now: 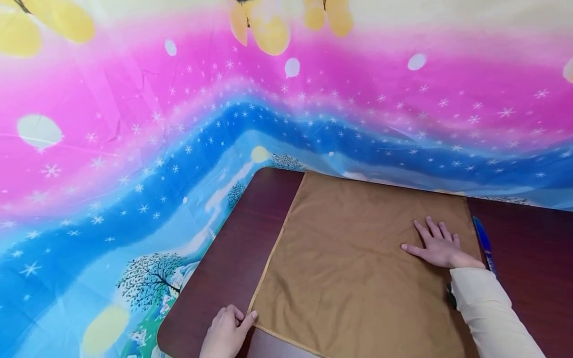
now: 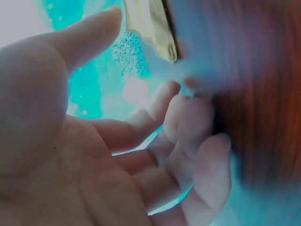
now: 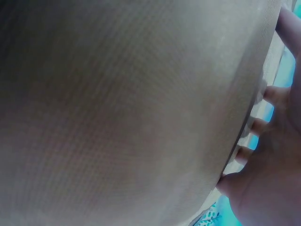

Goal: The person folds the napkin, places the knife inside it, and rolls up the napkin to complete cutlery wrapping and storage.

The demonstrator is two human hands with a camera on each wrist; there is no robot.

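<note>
A brown cloth (image 1: 349, 258) with a hemmed edge lies spread on the dark wooden table (image 1: 233, 248), with soft wrinkles across its middle and lower part. My right hand (image 1: 436, 246) rests on its right part, fingers spread; in the right wrist view the brown fabric (image 3: 141, 113) fills most of the picture. At the cloth's near left corner is my left hand (image 1: 226, 330), its thumb by the hem. The left wrist view shows the left hand's fingers (image 2: 160, 122) loosely bent, with a gap between thumb and forefinger and nothing gripped.
Just beyond the cloth's right edge lies a slim blue object (image 1: 482, 236), partly hidden by the right forearm. Behind and left of the table hangs a pink and blue patterned backdrop (image 1: 201, 124) with snowflakes and trees. The table's rounded left edge borders it.
</note>
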